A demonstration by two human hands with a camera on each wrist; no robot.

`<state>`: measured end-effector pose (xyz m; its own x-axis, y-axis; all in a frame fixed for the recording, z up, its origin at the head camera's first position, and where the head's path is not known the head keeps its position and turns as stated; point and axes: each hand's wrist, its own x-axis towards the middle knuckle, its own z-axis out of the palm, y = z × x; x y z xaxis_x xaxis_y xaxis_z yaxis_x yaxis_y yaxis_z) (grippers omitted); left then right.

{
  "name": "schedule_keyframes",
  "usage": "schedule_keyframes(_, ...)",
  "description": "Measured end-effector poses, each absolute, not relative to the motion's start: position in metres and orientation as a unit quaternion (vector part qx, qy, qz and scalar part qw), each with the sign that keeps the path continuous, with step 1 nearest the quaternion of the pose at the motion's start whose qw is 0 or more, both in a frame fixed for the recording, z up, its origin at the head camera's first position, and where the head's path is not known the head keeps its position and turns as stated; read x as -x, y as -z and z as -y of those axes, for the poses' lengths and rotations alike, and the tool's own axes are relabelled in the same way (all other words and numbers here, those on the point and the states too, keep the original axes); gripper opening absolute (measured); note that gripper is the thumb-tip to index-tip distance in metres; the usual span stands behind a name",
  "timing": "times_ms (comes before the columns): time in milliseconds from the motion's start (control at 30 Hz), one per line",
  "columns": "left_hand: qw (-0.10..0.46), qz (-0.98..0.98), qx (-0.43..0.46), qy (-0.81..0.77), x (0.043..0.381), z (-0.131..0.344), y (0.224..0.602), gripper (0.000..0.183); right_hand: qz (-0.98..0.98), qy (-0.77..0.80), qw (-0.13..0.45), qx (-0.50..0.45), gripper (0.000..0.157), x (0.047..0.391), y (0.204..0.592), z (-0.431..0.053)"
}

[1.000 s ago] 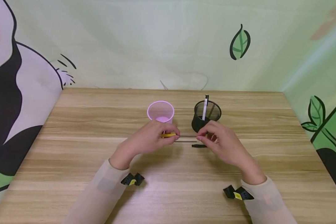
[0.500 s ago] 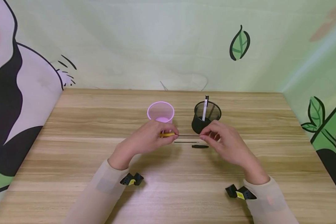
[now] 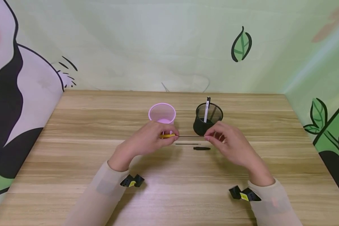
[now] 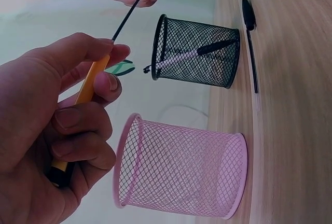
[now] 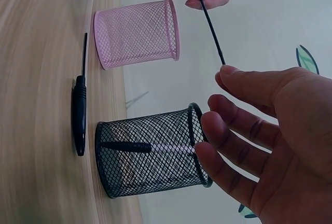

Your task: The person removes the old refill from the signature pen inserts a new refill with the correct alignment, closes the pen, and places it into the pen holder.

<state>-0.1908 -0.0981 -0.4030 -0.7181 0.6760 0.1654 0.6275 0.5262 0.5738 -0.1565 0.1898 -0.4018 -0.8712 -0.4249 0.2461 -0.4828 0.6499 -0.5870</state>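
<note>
My left hand (image 3: 149, 136) grips a yellow pen barrel (image 4: 92, 81) with a black end, its fingers curled round it. A thin dark pen refill (image 3: 190, 136) sticks out of the barrel's open end toward the right. At its other end, my right hand (image 3: 228, 141) pinches the refill between thumb and forefinger, the other fingers loosely bent in the right wrist view. Below the hands, on the table, lie a second dark refill (image 3: 187, 144) and a black tapered pen tip section (image 3: 201, 148).
A pink mesh pen holder (image 3: 162, 103) stands behind my left hand. Behind my right hand is a black mesh pen holder (image 3: 200, 127) with a white and black pen (image 3: 207, 110) leaning in it. A printed cloth backdrop (image 3: 130, 47) rises behind the wooden table (image 3: 169, 194).
My right hand has moved right, away from the left, so a longer stretch of refill shows between them. The black pen tip section on the table has come into full view.
</note>
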Motion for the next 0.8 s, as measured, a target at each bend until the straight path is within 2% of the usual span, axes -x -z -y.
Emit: schedule_keyframes(800, 0.038, -0.872, -0.367, -0.321, 0.1917, 0.1012, 0.4023, 0.010, 0.907, -0.340, 0.044, -0.245, 0.004, 0.1582, 0.4031, -0.1941)
